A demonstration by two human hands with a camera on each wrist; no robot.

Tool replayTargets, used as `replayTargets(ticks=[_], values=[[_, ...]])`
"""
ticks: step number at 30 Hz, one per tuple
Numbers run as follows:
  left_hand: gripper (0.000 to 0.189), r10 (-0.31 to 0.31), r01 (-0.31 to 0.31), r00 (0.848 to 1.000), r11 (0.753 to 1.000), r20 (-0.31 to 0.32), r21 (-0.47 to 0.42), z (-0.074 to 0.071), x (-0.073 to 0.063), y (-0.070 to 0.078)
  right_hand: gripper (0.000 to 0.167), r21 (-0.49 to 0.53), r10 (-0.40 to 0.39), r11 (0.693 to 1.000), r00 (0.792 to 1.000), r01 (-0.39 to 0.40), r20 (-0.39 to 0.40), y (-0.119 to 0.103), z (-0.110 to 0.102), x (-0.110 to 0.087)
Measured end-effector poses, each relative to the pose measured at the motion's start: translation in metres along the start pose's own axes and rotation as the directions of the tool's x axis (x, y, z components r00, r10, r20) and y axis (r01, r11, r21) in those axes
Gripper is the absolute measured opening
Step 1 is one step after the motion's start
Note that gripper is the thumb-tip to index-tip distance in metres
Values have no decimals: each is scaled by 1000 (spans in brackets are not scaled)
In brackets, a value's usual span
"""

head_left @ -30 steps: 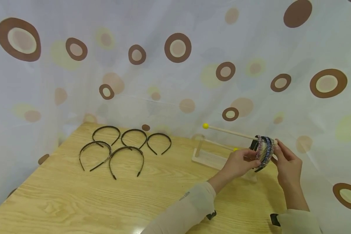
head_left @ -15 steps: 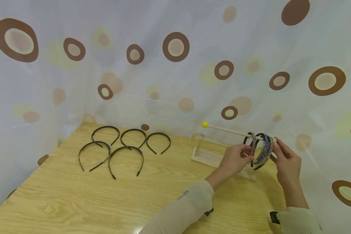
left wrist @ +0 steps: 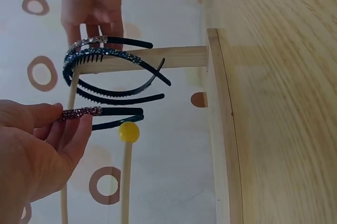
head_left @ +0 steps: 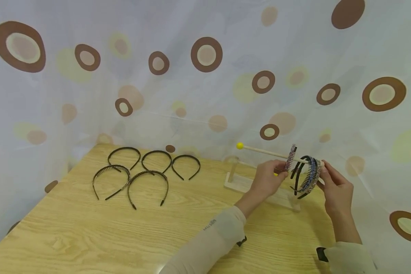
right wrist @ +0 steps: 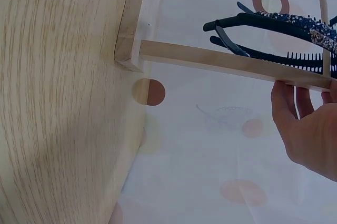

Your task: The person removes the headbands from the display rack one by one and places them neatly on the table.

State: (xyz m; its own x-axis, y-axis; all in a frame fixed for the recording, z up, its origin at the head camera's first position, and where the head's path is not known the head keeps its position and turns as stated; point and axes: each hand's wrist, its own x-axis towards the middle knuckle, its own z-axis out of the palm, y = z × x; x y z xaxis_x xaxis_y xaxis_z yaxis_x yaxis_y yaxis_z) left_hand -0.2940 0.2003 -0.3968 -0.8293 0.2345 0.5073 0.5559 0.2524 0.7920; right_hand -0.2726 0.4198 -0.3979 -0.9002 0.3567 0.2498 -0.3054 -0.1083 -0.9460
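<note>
My left hand [head_left: 267,179] pinches a pink glittery headband [head_left: 290,159] that hangs round the upper rod of a wooden headband stand [head_left: 241,183]. In the left wrist view, thumb and fingers hold its sparkly band [left wrist: 79,113], ends pointing to the table. Farther along that rod, against the end post [right wrist: 221,60], hang several more headbands, among them a blue glittery headband [head_left: 311,177] and black toothed ones. My right hand [head_left: 339,192] grips the top of this post; its thumb is hidden in the right wrist view.
Several dark headbands lie at the table's left, such as a toothed headband [head_left: 148,174] and a thin headband [head_left: 124,149]. A yellow ball [head_left: 239,145] caps the upper rod; another yellow ball [left wrist: 129,132] caps the lower rod. A spotted curtain [head_left: 178,91] hangs behind the table [head_left: 99,236].
The headbands were bunched together by the post. My left hand has drawn the pink glittery headband leftward along the rod, apart from the others. My right hand has stayed at the post.
</note>
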Motion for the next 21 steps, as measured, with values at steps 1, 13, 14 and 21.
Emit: replayTargets(ticks=[1,13,14,21], values=[[23,5,-5,1000,1000,-10,-6,-2,1,0,45,5,0,1000,1000,0,1,0,0,0],[24,57,-71,990,992,-132,-108,-32,7,8,43,25,3,1000,1000,-2,-17,3,1,0],[24,61,-78,988,990,-142,-116,-35,8,10,43,29,5,1000,1000,-4,-14,3,1,0],[25,61,-101,981,971,-185,-215,-58,11,25,46,52,0,999,1000,0,-4,3,0,1]])
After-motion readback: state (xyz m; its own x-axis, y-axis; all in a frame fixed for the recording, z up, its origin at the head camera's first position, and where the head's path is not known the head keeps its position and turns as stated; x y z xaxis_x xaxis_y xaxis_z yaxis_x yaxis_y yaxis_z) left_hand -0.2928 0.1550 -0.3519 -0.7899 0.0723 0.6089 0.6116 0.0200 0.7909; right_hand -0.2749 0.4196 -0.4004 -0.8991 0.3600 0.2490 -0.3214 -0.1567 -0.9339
